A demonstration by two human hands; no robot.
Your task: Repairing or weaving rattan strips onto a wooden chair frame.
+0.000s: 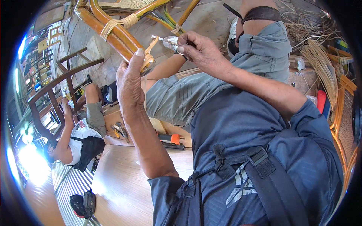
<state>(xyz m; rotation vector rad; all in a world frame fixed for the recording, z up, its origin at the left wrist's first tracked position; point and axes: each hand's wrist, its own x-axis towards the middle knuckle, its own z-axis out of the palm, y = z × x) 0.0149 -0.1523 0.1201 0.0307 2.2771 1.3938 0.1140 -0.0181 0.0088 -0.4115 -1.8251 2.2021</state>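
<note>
Two glossy brown rattan poles [118,35], lashed side by side with a pale binding [113,27], come in from the upper left. At their near end my left hand [131,81] is closed around them, its thumb pressed by a second pale wrapping [148,62]. From that wrapping a loose tan strip [151,46] curls up. To the right, my right hand [201,52] is closed in a pinch on a thin pale strip that points toward the pole end. Whether the two strips are one piece I cannot tell. My left fingers are partly hidden behind the poles.
Below my left forearm, hand tools [120,132] and an orange-and-black tool [171,139] lie on boards. At the left another person [75,145] sits by a dark wooden chair frame [56,84]. Bundled cane strands [320,67] and a red object [321,101] are at right.
</note>
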